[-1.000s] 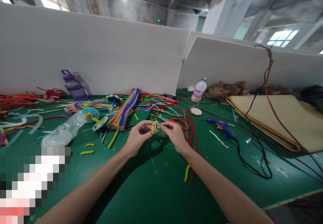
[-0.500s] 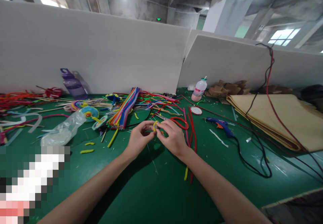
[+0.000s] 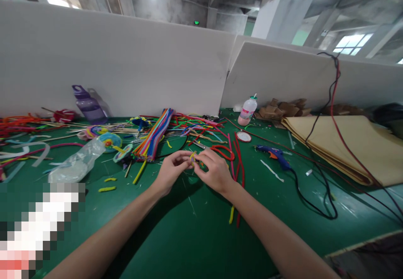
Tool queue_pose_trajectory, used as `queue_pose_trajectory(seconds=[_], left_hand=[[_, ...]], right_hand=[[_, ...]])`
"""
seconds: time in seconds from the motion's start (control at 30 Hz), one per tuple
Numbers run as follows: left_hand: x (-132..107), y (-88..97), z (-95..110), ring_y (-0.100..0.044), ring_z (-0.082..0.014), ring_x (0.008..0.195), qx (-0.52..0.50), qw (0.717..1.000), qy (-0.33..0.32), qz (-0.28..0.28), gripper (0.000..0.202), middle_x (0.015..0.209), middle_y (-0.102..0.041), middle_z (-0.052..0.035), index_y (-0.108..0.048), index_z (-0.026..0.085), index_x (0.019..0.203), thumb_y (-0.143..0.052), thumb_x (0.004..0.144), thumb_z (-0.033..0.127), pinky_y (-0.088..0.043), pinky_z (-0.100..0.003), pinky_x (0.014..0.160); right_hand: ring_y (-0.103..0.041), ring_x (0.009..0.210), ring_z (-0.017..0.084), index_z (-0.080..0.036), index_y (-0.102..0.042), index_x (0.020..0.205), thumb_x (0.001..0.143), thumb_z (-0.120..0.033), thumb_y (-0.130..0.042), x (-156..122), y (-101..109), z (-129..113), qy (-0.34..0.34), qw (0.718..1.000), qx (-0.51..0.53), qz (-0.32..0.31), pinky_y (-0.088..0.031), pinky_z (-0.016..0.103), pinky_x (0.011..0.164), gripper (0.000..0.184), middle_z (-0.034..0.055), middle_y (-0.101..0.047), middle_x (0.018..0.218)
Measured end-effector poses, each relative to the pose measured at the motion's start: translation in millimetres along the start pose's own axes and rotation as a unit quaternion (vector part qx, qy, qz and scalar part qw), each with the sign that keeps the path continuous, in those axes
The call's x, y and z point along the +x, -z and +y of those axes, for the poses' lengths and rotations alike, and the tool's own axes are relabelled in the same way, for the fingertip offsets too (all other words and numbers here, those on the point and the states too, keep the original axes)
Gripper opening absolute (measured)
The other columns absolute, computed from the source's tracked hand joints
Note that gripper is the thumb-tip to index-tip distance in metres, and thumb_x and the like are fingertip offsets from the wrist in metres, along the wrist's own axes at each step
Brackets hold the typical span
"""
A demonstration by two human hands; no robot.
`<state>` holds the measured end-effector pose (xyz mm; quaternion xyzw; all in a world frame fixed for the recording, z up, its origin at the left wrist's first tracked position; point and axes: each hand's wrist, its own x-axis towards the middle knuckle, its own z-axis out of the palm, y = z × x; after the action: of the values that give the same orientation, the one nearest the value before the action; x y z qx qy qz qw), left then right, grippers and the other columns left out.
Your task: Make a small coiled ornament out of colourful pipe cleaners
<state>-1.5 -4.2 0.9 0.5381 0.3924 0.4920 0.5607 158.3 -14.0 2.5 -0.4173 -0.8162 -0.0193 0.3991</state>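
Both hands meet above the green table (image 3: pixel 189 245), a little past its middle. My left hand (image 3: pixel 171 170) and my right hand (image 3: pixel 212 170) pinch a small yellow and purple pipe-cleaner coil (image 3: pixel 192 157) between their fingertips. Most of the coil is hidden by my right fingers, which curl over it. A bundle of coloured pipe cleaners (image 3: pixel 154 135) lies just behind my hands. Red pipe cleaners (image 3: pixel 236 155) run along the table to the right of my right hand.
A blue glue gun (image 3: pixel 273 155) with a black cord lies to the right, near stacked brown paper (image 3: pixel 352 144). A purple bottle (image 3: pixel 86 105), a pink bottle (image 3: pixel 247 111), a clear plastic bag (image 3: pixel 77 163) and finished spiral lollipops (image 3: pixel 108 141) sit further back. White partition boards close off the far side.
The coil faced me flat and fully visible a second ago. My right fingers have since closed over it, and both hands have sunk slightly toward the table.
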Motion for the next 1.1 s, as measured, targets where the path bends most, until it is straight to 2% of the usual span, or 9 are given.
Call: queue_pose_trajectory(seconds=[0.2,0.4,0.57,0.8,1.1], left_hand=[[1.5,0.5,-2.4,-0.06,-0.0141,0.073,0.006,1.0,-0.005,0.006,0.035,0.077,-0.064,-0.0014,-0.059,0.015,0.098,-0.068,0.065,0.019,-0.046,-0.025,0.069],[2.0,1.0,-2.7,-0.06,-0.0146,0.075,0.008,1.0,-0.025,0.0,0.039,0.077,-0.064,-0.0006,-0.058,0.017,0.102,-0.069,0.065,0.022,-0.045,-0.027,0.074],[2.3,0.7,-2.8,-0.06,-0.0155,0.079,-0.005,1.0,-0.011,-0.002,0.04,0.082,-0.064,-0.0023,-0.057,0.017,0.102,-0.068,0.065,0.022,-0.045,-0.028,0.075],[3.1,1.7,0.9,-0.059,-0.0128,0.072,-0.015,1.0,0.019,-0.005,0.036,0.077,-0.064,-0.0002,-0.058,0.017,0.099,-0.067,0.064,0.018,-0.045,-0.026,0.071],[3.1,1.9,0.9,-0.059,-0.0141,0.074,0.017,1.0,0.001,-0.005,0.038,0.075,-0.063,0.0001,-0.059,0.016,0.099,-0.069,0.063,0.019,-0.045,-0.027,0.074]], right_hand=[[-0.055,0.086,0.017,-0.017,-0.062,0.095,0.083,-0.019,-0.047,0.9,-0.3,-1.6,0.014,1.0,-0.025,-0.008,-0.046,0.028,0.074,0.019,0.0071,-0.06,0.089],[-0.056,0.085,0.018,-0.016,-0.061,0.096,0.082,-0.016,-0.045,1.3,-1.3,-2.7,0.035,0.997,-0.066,-0.006,-0.046,0.028,0.071,0.021,0.0082,-0.06,0.088],[-0.055,0.085,0.018,-0.016,-0.061,0.096,0.084,-0.017,-0.045,1.3,-2.2,-2.4,0.039,0.997,-0.063,-0.012,-0.046,0.028,0.072,0.02,0.0081,-0.06,0.088],[-0.055,0.085,0.018,-0.016,-0.061,0.096,0.085,-0.018,-0.043,0.2,-3.3,-2.4,0.038,0.997,-0.065,-0.025,-0.045,0.028,0.074,0.021,0.0077,-0.059,0.089],[-0.055,0.083,0.018,-0.015,-0.061,0.095,0.083,-0.016,-0.045,0.6,-4.8,-2.2,0.051,0.995,-0.084,0.002,-0.046,0.028,0.069,0.02,0.0084,-0.061,0.089]])
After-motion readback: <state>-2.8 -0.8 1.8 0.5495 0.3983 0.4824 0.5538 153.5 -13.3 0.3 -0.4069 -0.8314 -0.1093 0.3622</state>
